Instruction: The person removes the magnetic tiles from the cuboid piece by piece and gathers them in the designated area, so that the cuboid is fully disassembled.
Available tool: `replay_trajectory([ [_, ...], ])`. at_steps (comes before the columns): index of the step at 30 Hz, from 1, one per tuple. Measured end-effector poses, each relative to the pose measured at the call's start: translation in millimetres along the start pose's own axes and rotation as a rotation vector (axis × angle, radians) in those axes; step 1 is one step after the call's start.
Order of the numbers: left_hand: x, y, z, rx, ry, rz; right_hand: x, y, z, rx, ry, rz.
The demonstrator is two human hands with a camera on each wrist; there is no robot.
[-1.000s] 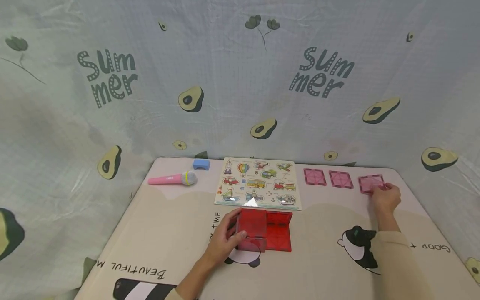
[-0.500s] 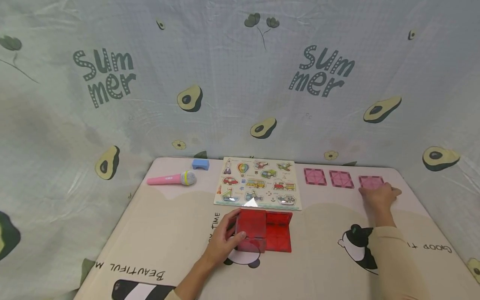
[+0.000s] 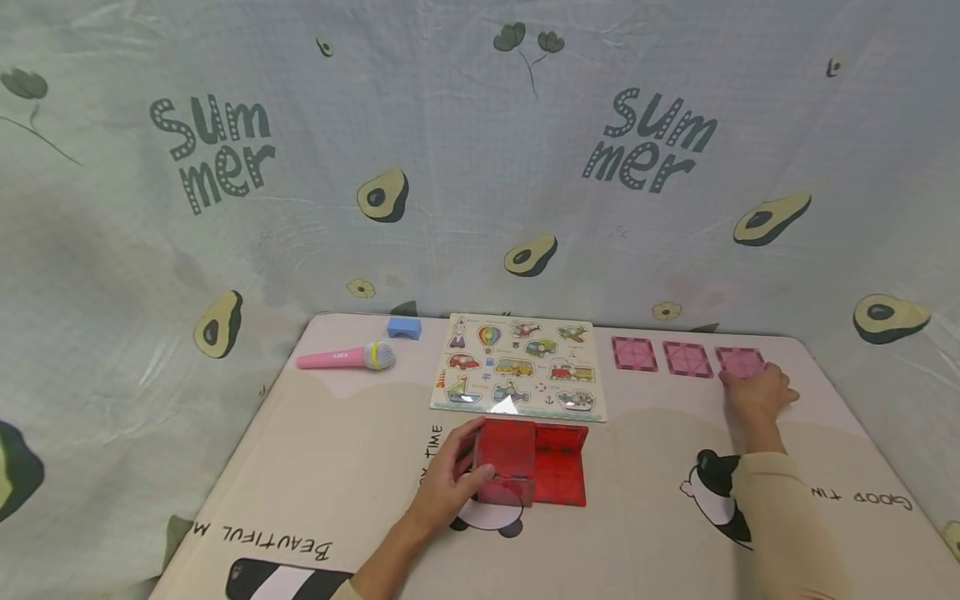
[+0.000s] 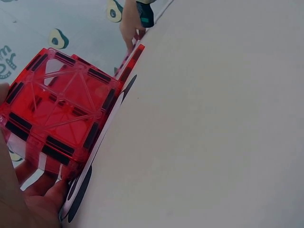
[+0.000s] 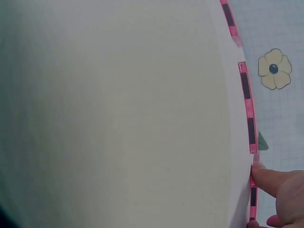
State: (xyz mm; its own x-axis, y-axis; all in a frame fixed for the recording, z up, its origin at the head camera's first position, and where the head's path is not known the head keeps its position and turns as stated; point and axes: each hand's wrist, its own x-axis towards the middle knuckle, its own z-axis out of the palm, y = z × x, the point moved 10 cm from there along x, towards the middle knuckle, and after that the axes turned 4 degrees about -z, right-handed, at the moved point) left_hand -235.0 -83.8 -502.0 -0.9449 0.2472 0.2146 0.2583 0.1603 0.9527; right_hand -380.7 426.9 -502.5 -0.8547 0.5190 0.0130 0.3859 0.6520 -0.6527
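My left hand (image 3: pixel 446 475) holds the left side of a see-through red box (image 3: pixel 506 446) made of magnetic tiles, thumb at the front, other fingers around the far side. Joined to its right are a flat red tile (image 3: pixel 561 479) and an upright one behind. The left wrist view shows the box (image 4: pixel 61 97) close up, black magnets along its edges. My right hand (image 3: pixel 759 398) touches the near edge of a pink magnetic tile (image 3: pixel 739 360) lying flat on the table. In the right wrist view the thumb (image 5: pixel 268 179) is extended against that edge; the other fingers are mostly out of frame.
Two more pink tiles, one on the left (image 3: pixel 634 353) and one in the middle (image 3: pixel 687 359), lie in the same row. A vehicle puzzle board (image 3: pixel 525 404) lies behind the box. A pink toy microphone (image 3: pixel 341 358) and a blue block (image 3: pixel 404 328) are at back left.
The rightmost pink tile, askew a second ago, now lies straighter and nearer the row's middle tile. My right hand has shifted left along its near edge. My left hand stays on the red box.
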Motion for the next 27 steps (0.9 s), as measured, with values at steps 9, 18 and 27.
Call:
replay_trajectory([
  [9, -0.8, 1.8, 0.8, -0.004, -0.001, -0.006, -2.4, 3.1, -3.4, 0.006, -0.029, 0.048],
  [18, 0.0, 1.6, 0.5, -0.011, -0.004, -0.003, -5.8, -1.7, -17.7, 0.166, 0.007, 0.078],
  [27, 0.3, -1.1, 0.3, -0.013, -0.003, -0.011, -9.4, -20.0, -33.2, 0.178, 0.029, -0.008],
])
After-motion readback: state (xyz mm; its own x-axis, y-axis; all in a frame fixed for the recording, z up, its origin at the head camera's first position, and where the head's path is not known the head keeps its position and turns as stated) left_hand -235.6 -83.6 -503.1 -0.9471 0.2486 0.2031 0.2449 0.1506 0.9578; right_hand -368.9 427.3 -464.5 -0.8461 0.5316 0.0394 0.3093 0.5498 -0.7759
